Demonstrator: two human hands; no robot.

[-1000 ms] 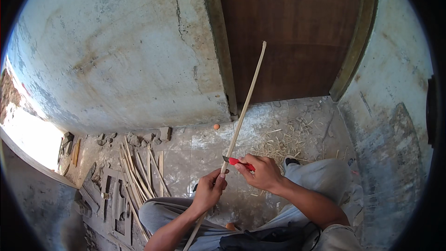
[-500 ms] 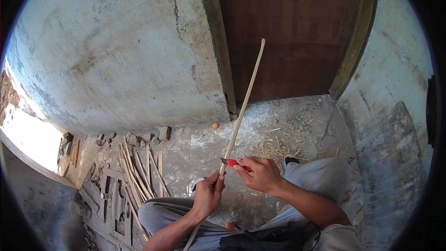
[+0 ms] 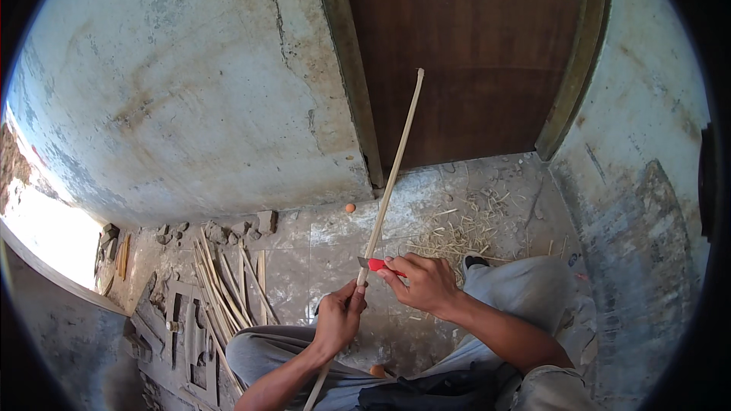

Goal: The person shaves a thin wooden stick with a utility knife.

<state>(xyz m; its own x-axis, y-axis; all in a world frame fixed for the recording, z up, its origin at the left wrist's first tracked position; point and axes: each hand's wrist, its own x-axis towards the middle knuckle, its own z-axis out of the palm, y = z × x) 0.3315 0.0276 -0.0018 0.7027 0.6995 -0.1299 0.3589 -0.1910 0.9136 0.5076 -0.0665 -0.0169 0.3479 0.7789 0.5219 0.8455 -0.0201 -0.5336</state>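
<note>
My left hand (image 3: 339, 315) is closed round a long, pale bamboo strip (image 3: 391, 183). The strip slants up and away, its far end in front of the brown door, while its near end passes under my left forearm. In my right hand (image 3: 423, 283) is a red utility knife (image 3: 383, 266), gripped between thumb and fingers. Its short blade lies across the strip, just beyond my left thumb. Part of the knife's handle is hidden by my fingers.
A bundle of similar strips (image 3: 222, 289) lies on the floor at left, beside a grey openwork panel (image 3: 190, 335). Curled shavings (image 3: 457, 237) are heaped near the door (image 3: 464, 61). Broken stones (image 3: 221, 232) line the cracked wall, and a small orange ball-like object (image 3: 350, 208) sits close by.
The strip's far end has swung slightly left. The knife stays at nearly the same place on the strip, and both hands keep their grip. The whole view has shifted a little.
</note>
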